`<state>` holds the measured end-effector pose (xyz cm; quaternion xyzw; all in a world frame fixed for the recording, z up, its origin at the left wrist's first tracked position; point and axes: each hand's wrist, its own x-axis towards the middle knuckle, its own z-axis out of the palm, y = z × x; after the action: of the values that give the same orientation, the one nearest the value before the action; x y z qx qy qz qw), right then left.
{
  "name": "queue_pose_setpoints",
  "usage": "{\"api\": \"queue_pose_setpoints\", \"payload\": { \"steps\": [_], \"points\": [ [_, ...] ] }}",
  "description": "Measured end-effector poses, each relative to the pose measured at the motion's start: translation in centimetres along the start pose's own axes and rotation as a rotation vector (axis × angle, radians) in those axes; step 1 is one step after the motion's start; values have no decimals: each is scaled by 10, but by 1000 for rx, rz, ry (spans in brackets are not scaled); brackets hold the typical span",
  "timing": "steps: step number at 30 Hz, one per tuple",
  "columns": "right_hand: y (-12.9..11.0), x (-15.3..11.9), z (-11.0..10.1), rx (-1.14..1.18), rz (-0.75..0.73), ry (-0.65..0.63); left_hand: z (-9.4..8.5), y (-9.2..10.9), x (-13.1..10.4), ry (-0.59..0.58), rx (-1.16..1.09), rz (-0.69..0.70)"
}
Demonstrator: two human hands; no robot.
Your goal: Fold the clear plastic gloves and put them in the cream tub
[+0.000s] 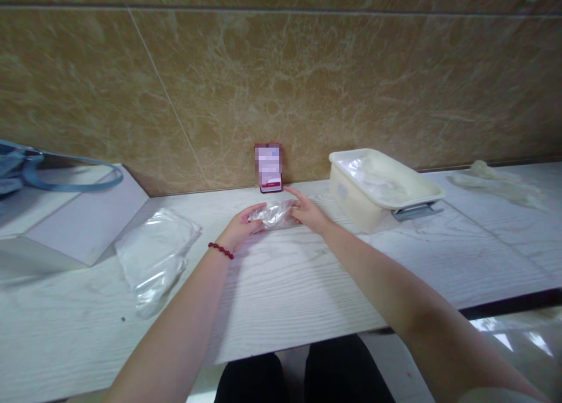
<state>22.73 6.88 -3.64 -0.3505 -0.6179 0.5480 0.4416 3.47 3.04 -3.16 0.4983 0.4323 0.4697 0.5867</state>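
Observation:
Between my two hands, just above or on the table, is a crumpled clear plastic bag (276,214). My left hand (242,226), with a red bead bracelet at the wrist, grips the bag's left end between thumb and fingers. At its right end my right hand (309,213) pinches the plastic, index finger stretched toward the phone. A phone (270,168) in a red case leans upright against the wall right behind the bag. Whether anything lies inside the bag I cannot make out.
A cream plastic tub (351,198) holding clear plastic stands to the right. Flat clear bags (153,250) lie on the left, beside a white box (88,221) with a blue strap (70,186) on it. Translucent plastic (496,183) rests at the far right. Marbled wall (281,81) closes off the back.

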Motion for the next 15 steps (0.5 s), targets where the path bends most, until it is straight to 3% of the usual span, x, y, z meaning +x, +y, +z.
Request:
{"api": "queue_pose_setpoints", "payload": {
  "steps": [8, 15],
  "points": [
    [3, 2, 2, -28, -8, 55, -1, 6, -2, 43, -3, -85],
    [0, -1, 1, -106, -9, -40, 2, 7, -4, 41, 31, -70]
  ]
}}
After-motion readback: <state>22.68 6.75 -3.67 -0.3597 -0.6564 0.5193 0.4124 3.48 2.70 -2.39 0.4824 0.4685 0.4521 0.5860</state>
